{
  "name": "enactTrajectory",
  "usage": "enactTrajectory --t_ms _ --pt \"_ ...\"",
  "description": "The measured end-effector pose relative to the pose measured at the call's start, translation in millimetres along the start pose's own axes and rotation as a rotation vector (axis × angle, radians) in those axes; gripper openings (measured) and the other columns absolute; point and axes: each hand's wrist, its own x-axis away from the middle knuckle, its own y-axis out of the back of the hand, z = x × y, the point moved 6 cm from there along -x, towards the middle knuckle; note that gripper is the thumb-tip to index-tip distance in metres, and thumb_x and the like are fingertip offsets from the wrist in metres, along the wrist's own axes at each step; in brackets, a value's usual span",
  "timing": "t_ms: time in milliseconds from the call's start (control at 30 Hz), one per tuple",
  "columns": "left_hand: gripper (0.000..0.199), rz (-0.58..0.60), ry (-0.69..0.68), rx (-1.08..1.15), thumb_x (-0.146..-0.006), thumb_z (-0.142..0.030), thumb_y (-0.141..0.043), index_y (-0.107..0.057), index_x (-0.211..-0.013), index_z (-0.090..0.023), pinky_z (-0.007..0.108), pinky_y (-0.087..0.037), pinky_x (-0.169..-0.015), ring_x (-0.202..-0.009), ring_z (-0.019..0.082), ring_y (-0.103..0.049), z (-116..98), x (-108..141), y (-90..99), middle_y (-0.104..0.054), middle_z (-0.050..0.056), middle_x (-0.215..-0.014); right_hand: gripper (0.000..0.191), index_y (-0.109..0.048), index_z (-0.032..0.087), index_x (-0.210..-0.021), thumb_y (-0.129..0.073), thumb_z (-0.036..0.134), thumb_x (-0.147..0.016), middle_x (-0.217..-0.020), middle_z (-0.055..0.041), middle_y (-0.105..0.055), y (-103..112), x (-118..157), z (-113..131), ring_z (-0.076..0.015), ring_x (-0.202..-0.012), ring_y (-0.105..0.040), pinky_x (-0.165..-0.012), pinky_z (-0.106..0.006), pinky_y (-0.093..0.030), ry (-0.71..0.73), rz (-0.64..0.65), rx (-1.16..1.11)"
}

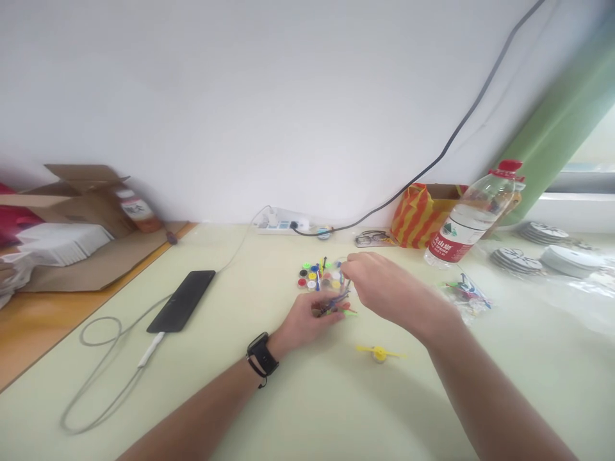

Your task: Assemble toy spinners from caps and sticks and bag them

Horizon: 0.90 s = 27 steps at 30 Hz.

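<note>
My left hand (307, 320), with a black watch on its wrist, curls round a bunch of small coloured plastic pieces (331, 306) low over the table. Above and to the right, my right hand (368, 276) has its fingers pinched at the top of a clear bag or thin piece beside the bunch; what it grips is too small to make out. Behind the hands lie several round coloured caps (307, 275) in rows. A yellow propeller-like piece (379, 354) rests on the table in front of my right hand.
A black phone (182, 301) with a looped cable lies left. A power strip (281, 222) and glasses (372, 239) are by the wall. On the right are a water bottle (464, 227), a striped bag (416, 218), a bag of parts (466, 294) and stacked discs (516, 261).
</note>
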Motion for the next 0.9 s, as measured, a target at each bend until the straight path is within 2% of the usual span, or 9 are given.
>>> enactTrajectory --t_ms 200,367,567,667,767,833,900 --pt "0.039 -0.018 0.001 -0.004 -0.085 -0.035 -0.078 -0.075 -0.119 -0.016 0.038 -0.056 -0.088 -0.104 0.03 -0.07 3 0 0.0 -0.076 0.011 -0.113 0.034 -0.053 0.019 -0.079 -0.041 -0.013 -0.076 -0.083 -0.0017 -0.057 8 8 7 -0.0161 -0.075 -0.055 -0.065 -0.027 -0.035 0.045 -0.033 0.004" --pt "0.038 -0.006 -0.021 -0.05 -0.088 -0.035 -0.074 -0.075 -0.121 -0.017 0.034 -0.055 -0.081 -0.096 0.025 -0.069 3 0 -1.0 -0.077 0.01 -0.108 0.031 -0.056 0.017 -0.079 -0.044 -0.012 -0.078 -0.085 -0.0036 -0.061 7 8 20 -0.0173 -0.08 -0.058 -0.07 -0.028 -0.039 0.081 0.087 0.039" --pt "0.031 -0.011 -0.059 -0.125 -0.088 -0.034 -0.072 -0.077 -0.114 -0.018 0.029 -0.051 -0.071 -0.085 0.021 -0.064 2 -1 0.8 -0.076 0.007 -0.1 0.031 -0.059 0.017 -0.076 -0.045 -0.01 -0.081 -0.078 -0.0035 -0.064 -6 0 27 -0.0169 -0.075 -0.058 -0.064 -0.027 -0.035 0.049 0.236 -0.017" --pt "0.029 -0.001 -0.069 -0.135 -0.088 -0.035 -0.072 -0.077 -0.109 -0.016 0.027 -0.048 -0.067 -0.077 0.018 -0.059 2 -1 0.7 -0.073 0.005 -0.089 0.027 -0.061 0.017 -0.081 -0.047 -0.005 -0.086 -0.081 -0.0041 -0.066 -4 -2 25 -0.0178 -0.078 -0.059 -0.067 -0.028 -0.036 0.091 0.162 -0.064" --pt "0.032 0.036 -0.053 -0.126 -0.088 -0.038 -0.072 -0.076 -0.11 -0.016 0.026 -0.044 -0.062 -0.068 0.015 -0.056 2 -1 -1.6 -0.069 0.003 -0.079 0.023 -0.063 0.018 -0.088 -0.044 0.01 -0.099 -0.087 -0.0049 -0.068 5 1 17 -0.019 -0.082 -0.061 -0.073 -0.03 -0.038 0.127 0.057 -0.137" --pt "0.034 0.045 -0.046 -0.086 -0.089 -0.039 -0.072 -0.075 -0.114 -0.016 0.028 -0.047 -0.066 -0.072 0.017 -0.059 1 -2 -2.3 -0.07 0.004 -0.084 0.023 -0.065 0.02 -0.094 -0.045 0.022 -0.102 -0.095 -0.0052 -0.07 9 6 8 -0.0209 -0.089 -0.062 -0.077 -0.031 -0.04 0.115 0.049 -0.194" --pt "0.036 0.025 -0.068 -0.016 -0.09 -0.039 -0.072 -0.074 -0.118 -0.016 0.031 -0.05 -0.078 -0.087 0.021 -0.064 -3 -2 -1.1 -0.072 0.008 -0.098 0.017 -0.068 0.02 -0.096 -0.051 0.023 -0.099 -0.099 -0.0056 -0.071 10 8 1 -0.0222 -0.094 -0.062 -0.079 -0.031 -0.041 0.099 0.07 -0.213"
